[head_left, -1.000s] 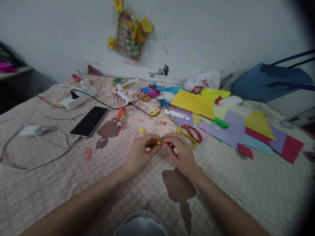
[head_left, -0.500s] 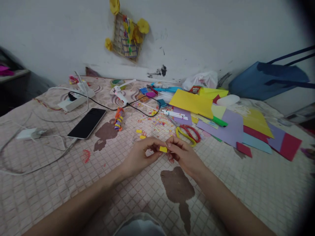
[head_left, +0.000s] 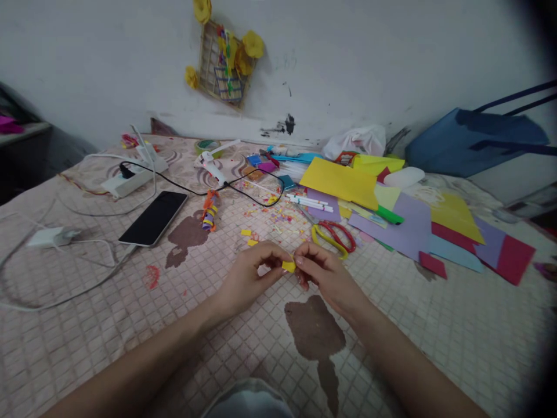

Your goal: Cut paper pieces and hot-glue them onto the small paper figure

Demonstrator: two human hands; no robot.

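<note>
Between my two hands is a small piece of yellow paper (head_left: 288, 266), its right end now curved. My left hand (head_left: 255, 273) pinches it from the left, thumb below and fingers above. The fingertips of my right hand (head_left: 324, 273) close on its right end. Two more small yellow paper pieces (head_left: 246, 232) lie on the cloth just beyond my left hand. Past my right hand rest scissors (head_left: 333, 237) with red and yellow handles. A small orange, purple and yellow paper figure (head_left: 209, 212) lies farther left.
A phone (head_left: 154, 219) on a cable, a power strip (head_left: 134, 177) and a glue gun (head_left: 214, 171) with its black cord occupy the left and middle. Coloured sheets (head_left: 391, 226) spread across the right, beside white paper sticks (head_left: 310, 203). Paper scraps (head_left: 278, 215) litter the centre.
The yellow paper has gone from flat to bent at its right end between my fingers. Both hands have stayed nearly in place.
</note>
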